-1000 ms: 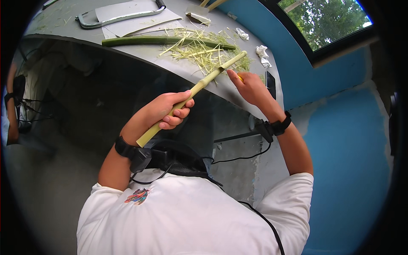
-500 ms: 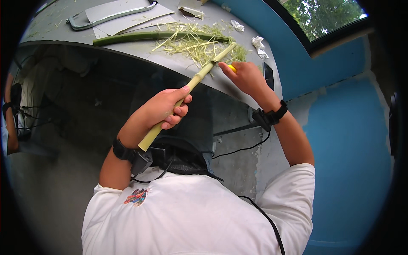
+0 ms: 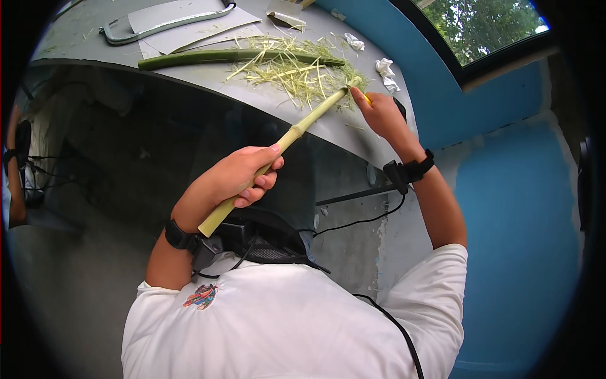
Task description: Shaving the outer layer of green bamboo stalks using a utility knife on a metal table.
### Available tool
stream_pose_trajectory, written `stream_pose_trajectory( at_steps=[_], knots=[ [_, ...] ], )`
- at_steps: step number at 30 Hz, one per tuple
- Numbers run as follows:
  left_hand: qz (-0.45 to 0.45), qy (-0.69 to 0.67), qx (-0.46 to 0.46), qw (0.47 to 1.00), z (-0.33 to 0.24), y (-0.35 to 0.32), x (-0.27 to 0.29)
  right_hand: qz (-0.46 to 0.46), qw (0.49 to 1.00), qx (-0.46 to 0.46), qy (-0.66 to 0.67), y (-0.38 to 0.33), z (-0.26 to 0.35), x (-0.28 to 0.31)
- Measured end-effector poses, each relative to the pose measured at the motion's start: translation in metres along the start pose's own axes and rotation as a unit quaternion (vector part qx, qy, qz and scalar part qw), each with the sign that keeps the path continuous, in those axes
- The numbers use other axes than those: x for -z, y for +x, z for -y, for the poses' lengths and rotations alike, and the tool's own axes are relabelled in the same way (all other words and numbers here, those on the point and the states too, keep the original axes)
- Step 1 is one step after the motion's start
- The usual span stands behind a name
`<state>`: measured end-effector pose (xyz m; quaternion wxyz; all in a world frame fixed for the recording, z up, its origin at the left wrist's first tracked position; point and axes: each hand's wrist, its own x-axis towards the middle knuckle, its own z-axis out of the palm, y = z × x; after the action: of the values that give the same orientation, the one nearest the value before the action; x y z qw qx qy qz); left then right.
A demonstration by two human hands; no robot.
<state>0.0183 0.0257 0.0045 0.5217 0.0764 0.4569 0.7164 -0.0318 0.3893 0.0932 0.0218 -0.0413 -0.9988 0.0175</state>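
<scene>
A pale, peeled bamboo stick [image 3: 297,131] slants from my lap up to the table's edge. My left hand [image 3: 246,175] is closed around its lower part, below a node. In my right hand [image 3: 380,114] is a knife with a yellow handle [image 3: 368,99], mostly hidden by the fingers. Its dark blade lies against the stick near the far end. Under and behind that end, thin green and pale shavings [image 3: 284,74] are heaped on the table. A dark green bamboo length [image 3: 189,59] lies across the table, partly under the shavings.
On the grey table [image 3: 107,54] a hacksaw [image 3: 164,30] rests over sheets of card [image 3: 183,16]. Crumpled white paper [image 3: 385,67] sits at the right edge, beside a dark flat object [image 3: 400,108]. A blue wall [image 3: 517,240] and a window [image 3: 483,28] stand at the right.
My right hand and the knife have slid away from me along the stick toward its far end. The stick's near end has dropped slightly down and left, still in my left hand.
</scene>
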Motion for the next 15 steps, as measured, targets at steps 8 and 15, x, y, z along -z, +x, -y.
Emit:
stream_pose_trajectory(
  at_steps=[8, 15],
  knots=[
    [-0.001, 0.002, -0.01, 1.0, 0.005, -0.001, 0.002, 0.012, 0.997, -0.006, 0.081, -0.045, 0.033, -0.015],
    [-0.005, -0.002, -0.007, 1.0, 0.003, 0.001, -0.007, 0.003, 0.999, -0.004, 0.05, -0.034, 0.006, -0.015]
  ],
)
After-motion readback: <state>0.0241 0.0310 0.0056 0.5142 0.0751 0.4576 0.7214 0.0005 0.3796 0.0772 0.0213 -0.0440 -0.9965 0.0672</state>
